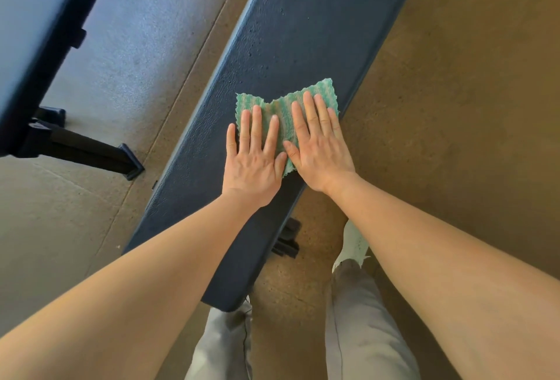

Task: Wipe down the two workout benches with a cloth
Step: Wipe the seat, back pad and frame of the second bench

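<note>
Head view: a green striped woven cloth (286, 114) lies flat on the dark navy padded bench (272, 46), which runs diagonally through the frame. The left hand (254, 164) and right hand (321, 149) press on the cloth side by side, palms down, fingers straight and spread. A second dark bench (27, 31) on a black metal frame (81, 149) stands to the left on the brown concrete floor (454, 106).

A speckled concrete floor (454, 106) fills the view, warm tan over its right side. A thin straight seam (181, 97) runs diagonally across its left part. Beyond that seam, light lays a pale bluish sheen (145, 31) on the floor's far-left stretch.
</note>
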